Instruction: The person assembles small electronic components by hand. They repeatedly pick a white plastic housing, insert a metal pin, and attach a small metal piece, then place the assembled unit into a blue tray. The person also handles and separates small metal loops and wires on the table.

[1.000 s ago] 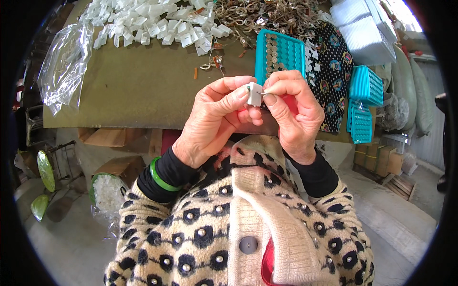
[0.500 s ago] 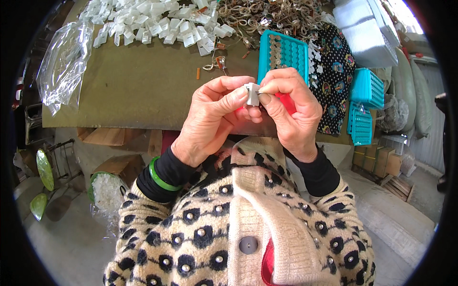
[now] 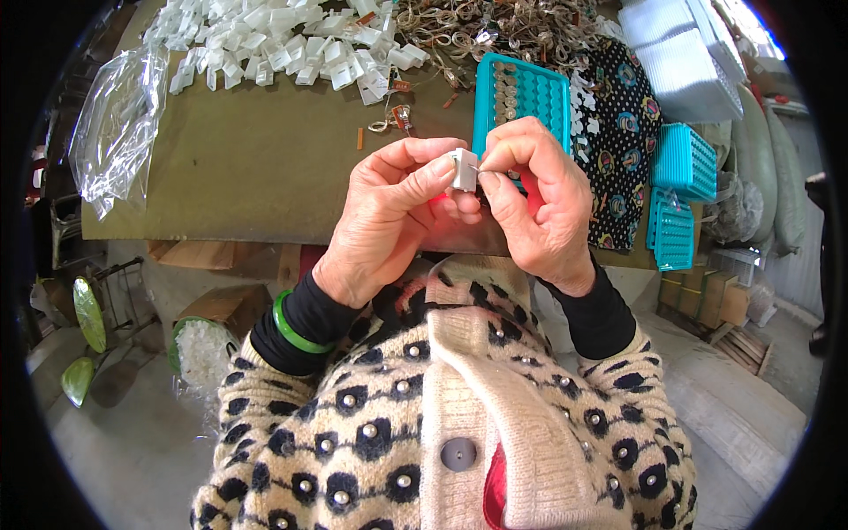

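Note:
Between the thumb and fingers of my left hand (image 3: 380, 199) is a small white plastic case (image 3: 465, 172), held over the near edge of the table. My right hand (image 3: 546, 199) is closed in a pinch at the right side of the case. A thin wire-like piece (image 3: 476, 168) runs from the case to those fingertips; its far end is hidden by them. Beyond my hands lies a teal tray (image 3: 541, 88) with round metallic pieces in its left part. A small part with wire and an orange strip (image 3: 402, 117) rests left of the tray.
A heap of white plastic cases (image 3: 291, 44) covers the far left of the table (image 3: 247, 177). Tangled wired parts (image 3: 495, 26) lie at the far middle. Clear plastic film (image 3: 119, 132) hangs at the left edge. Stacked teal trays (image 3: 685, 163) stand at the right, beside patterned black cloth (image 3: 623, 159).
My right fingertips have drawn slightly back from the case, and more of the thin piece shows between. The case stays in my left hand.

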Demonstrator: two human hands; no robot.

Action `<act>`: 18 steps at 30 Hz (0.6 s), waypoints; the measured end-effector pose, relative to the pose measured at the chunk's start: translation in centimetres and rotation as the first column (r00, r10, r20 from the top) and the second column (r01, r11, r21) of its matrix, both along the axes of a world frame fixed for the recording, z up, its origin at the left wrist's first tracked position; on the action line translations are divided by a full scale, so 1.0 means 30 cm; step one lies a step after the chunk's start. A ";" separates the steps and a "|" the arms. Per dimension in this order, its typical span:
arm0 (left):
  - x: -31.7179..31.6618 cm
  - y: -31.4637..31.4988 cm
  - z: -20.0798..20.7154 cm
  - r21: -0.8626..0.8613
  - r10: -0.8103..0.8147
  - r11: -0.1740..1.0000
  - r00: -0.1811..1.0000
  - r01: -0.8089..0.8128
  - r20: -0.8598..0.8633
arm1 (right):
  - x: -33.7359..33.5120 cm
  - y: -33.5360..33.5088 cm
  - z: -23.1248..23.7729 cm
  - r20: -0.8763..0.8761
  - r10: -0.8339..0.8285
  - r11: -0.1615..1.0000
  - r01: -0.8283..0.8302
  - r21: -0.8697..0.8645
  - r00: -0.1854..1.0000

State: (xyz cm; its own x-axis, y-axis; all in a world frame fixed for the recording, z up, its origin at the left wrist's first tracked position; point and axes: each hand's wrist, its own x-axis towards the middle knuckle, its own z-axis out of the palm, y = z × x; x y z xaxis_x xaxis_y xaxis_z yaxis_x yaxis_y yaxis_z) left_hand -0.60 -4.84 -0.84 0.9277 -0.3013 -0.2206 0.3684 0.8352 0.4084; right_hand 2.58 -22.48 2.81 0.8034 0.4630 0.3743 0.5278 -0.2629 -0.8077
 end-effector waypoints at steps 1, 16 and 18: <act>0.000 -0.001 0.001 0.006 -0.005 1.000 1.000 0.005 0.005 | 0.000 -0.001 0.001 -0.049 -0.022 0.999 0.024 0.034 0.999; -0.008 -0.019 0.013 0.035 0.001 0.999 1.000 0.000 -0.030 | 0.003 -0.001 -0.018 -0.008 -0.032 0.998 0.033 0.054 0.999; -0.011 -0.019 0.014 0.045 0.005 0.999 1.000 -0.004 -0.024 | -0.003 -0.003 -0.013 -0.044 -0.025 0.999 0.027 0.041 0.999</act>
State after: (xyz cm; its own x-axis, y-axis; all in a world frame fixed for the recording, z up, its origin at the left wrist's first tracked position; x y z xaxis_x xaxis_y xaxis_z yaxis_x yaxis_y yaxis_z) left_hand -0.92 -5.40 -0.42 0.9232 -0.2866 -0.2562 0.3750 0.8178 0.4365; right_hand 2.51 -22.57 2.41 0.8310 0.4263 0.3573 0.4852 -0.2415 -0.8404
